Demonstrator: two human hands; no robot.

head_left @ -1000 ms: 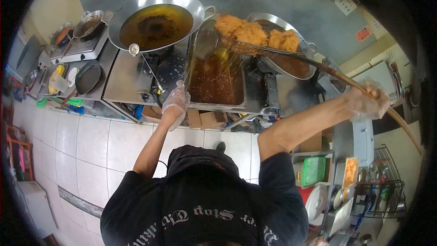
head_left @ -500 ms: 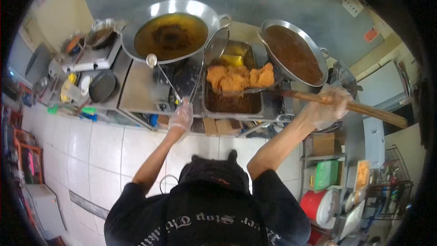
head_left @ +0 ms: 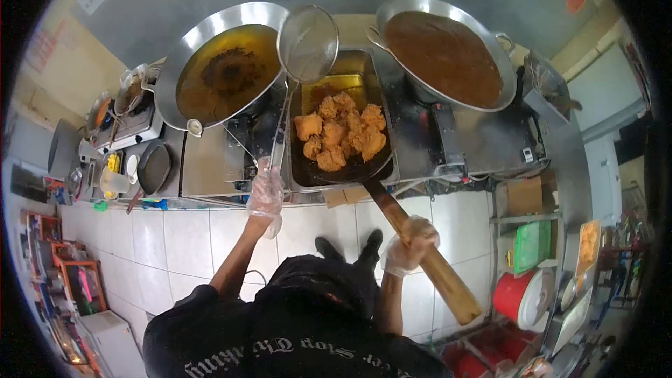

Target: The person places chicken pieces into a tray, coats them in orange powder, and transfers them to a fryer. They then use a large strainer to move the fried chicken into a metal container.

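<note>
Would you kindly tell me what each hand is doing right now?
Left hand: closed on the strainer handle.
Right hand: closed on the wooden skimmer handle.

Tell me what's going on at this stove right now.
A person in clear gloves stands at a steel cooking counter. The right hand grips the wooden handle of a big skimmer holding fried chicken pieces over the middle drain tray. The left hand holds a mesh strainer, raised above the tray. A wok of oil sits left, another wok right.
</note>
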